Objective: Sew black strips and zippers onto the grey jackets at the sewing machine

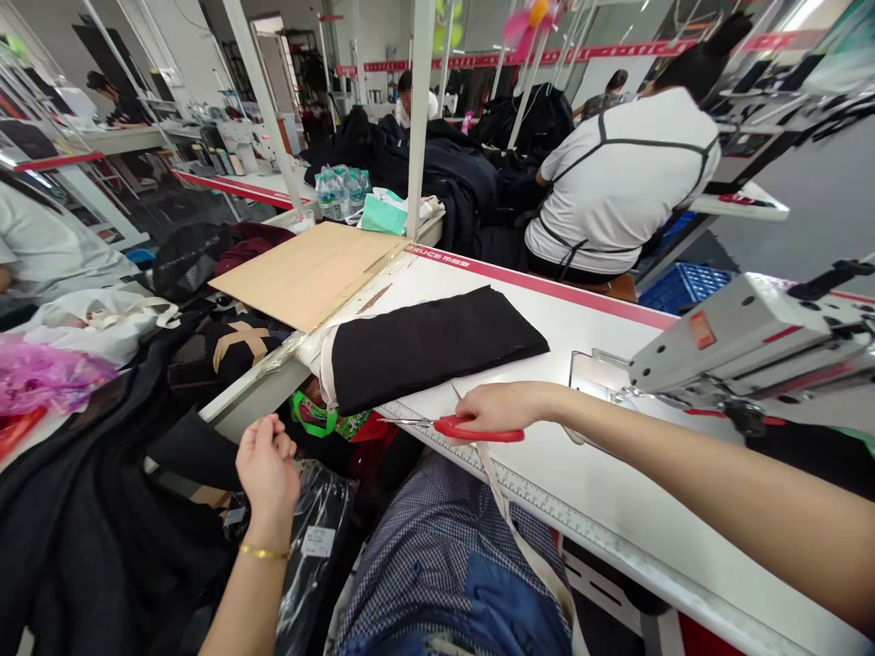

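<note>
My right hand (pixel 492 407) is closed around the red handles of a pair of scissors (pixel 447 425) at the front edge of the white table (pixel 684 474). The blades are spread and point left. A pale fabric strip (pixel 506 510) hangs below that hand and runs down over the checked apron on my lap. My left hand (pixel 268 456), with a gold bracelet at the wrist, is raised left of the table edge with its fingers curled; anything inside them is too small to make out. Folded black fabric (pixel 430 346) lies on the table beyond the scissors.
A sewing machine (pixel 752 346) stands at the right. A ruler strip (pixel 533 492) runs along the table's front edge. Cardboard (pixel 314 269) lies beyond the fabric at left. Dark cloth (pixel 102 510) and bags fill the left side. A person in a white shirt (pixel 622 182) sits ahead.
</note>
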Demonstrator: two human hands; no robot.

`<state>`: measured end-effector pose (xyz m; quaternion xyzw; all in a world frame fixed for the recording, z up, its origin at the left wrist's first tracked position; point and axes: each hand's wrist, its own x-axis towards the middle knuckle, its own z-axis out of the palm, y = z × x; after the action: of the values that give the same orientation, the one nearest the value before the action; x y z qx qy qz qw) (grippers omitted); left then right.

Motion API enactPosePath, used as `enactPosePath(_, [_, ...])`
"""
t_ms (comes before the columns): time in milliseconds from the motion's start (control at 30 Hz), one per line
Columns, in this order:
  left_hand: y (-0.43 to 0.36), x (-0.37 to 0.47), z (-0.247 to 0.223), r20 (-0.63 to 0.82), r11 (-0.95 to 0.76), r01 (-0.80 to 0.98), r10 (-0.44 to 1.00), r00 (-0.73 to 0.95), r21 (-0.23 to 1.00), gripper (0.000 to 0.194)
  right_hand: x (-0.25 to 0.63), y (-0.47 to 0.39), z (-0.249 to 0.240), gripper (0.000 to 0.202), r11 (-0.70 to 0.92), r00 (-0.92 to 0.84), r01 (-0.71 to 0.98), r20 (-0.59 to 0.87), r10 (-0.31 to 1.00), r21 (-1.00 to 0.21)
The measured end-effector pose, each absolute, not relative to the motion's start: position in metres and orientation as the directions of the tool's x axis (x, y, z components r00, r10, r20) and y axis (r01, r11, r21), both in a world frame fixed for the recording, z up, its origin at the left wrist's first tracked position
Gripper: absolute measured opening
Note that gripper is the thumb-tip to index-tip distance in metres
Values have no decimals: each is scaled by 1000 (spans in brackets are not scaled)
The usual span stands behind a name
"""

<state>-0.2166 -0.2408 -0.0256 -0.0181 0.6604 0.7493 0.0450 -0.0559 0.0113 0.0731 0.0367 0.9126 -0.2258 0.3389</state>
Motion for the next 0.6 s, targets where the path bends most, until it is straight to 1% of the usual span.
enactPosePath(33, [-237, -229, -28, -157, -194, -169, 75, -985, 966, 24, -55, 14, 78, 50, 882, -791, 231, -607, -74, -410])
enactPosePath(67, [-232, -240, -31, -218, -205, -241, 133, -967, 949, 27, -55, 17, 82, 50, 870, -817, 243, -574, -55, -430])
enactPosePath(167, [-213, -256, -47, -366, -101, -421, 345, -865, 901, 42, -60, 22, 91, 50, 836, -875, 288, -483, 32, -467])
enactPosePath(233, [-205, -259, -58, -427, -30, -501, 479, -767, 865, 50, -64, 25, 92, 48, 841, -888, 317, -448, 102, -438])
enactPosePath(267, [-203, -259, -62, -444, 1, -524, 531, -721, 852, 51, -65, 26, 91, 47, 851, -893, 323, -432, 129, -415])
enactPosePath(333, [-207, -261, -68, -472, 58, -551, 595, -651, 832, 45, -66, 27, 89, 46, 874, -902, 317, -402, 158, -368])
enactPosePath(400, [-219, -267, -70, -485, 84, -555, 605, -632, 828, 38, -64, 29, 86, 46, 889, -906, 311, -387, 170, -337])
enactPosePath(433, [-225, -271, -69, -476, 72, -547, 594, -648, 834, 36, -63, 30, 85, 47, 891, -907, 311, -385, 173, -332])
enactPosePath(500, [-238, -277, -67, -424, -8, -509, 544, -724, 860, 35, -61, 30, 84, 48, 889, -905, 311, -390, 169, -336])
enactPosePath(600, [-251, -277, -59, -299, -190, -408, 425, -854, 893, 36, -58, 28, 85, 48, 882, -907, 308, -391, 159, -356])
